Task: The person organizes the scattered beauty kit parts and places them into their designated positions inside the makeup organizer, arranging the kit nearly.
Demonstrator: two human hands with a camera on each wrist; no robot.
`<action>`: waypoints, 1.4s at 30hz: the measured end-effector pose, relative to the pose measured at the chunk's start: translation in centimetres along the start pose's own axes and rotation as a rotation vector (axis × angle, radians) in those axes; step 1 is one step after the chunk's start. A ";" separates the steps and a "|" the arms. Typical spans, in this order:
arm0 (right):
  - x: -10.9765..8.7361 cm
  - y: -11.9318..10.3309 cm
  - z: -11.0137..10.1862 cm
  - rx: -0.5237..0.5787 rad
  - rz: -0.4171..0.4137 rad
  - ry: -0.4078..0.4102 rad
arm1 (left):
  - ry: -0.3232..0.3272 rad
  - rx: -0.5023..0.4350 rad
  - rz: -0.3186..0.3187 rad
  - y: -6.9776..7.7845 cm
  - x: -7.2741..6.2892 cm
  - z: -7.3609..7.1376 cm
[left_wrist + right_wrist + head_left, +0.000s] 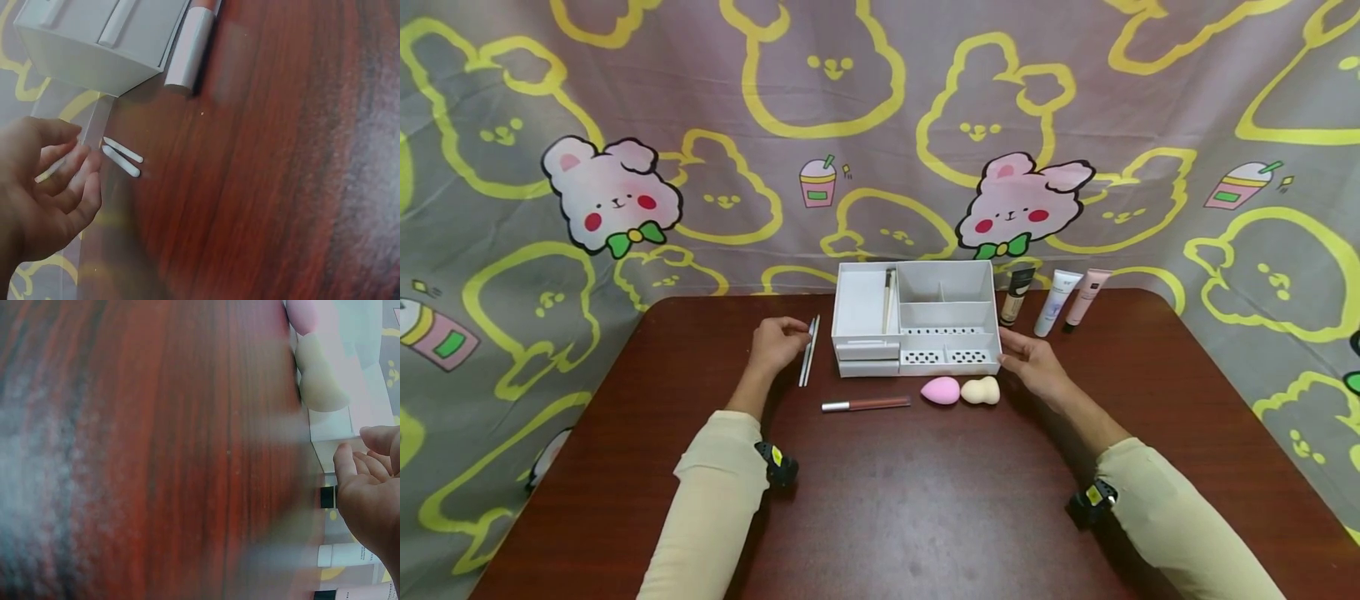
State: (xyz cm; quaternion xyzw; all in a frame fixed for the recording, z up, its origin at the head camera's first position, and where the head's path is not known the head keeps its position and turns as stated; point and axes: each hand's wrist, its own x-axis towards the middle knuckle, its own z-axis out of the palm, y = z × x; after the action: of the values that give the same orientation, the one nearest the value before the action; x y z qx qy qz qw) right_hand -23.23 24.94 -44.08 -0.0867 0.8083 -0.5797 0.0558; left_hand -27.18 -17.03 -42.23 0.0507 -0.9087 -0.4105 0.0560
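Left fingers (90,194) apart, white sticks (808,362) beside | right fingers (345,464) apart, organizer (861,304) beside | likely stick pickup | next needs pinch

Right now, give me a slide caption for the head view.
Left hand by two slim sticks, right hand beside a white organizer, two sponges in front.
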 end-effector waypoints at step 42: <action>0.0 0.0 0.0 0.018 -0.017 -0.003 | -0.171 0.312 -0.069 -0.4 -0.2 -0.3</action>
State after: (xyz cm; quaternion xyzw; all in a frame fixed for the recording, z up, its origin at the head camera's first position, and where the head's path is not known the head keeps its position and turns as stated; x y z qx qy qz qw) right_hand -23.23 24.98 -44.11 -0.0937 0.8021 -0.5874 0.0529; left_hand -26.96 -17.50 -42.39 0.0547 -0.9606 -0.2689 -0.0440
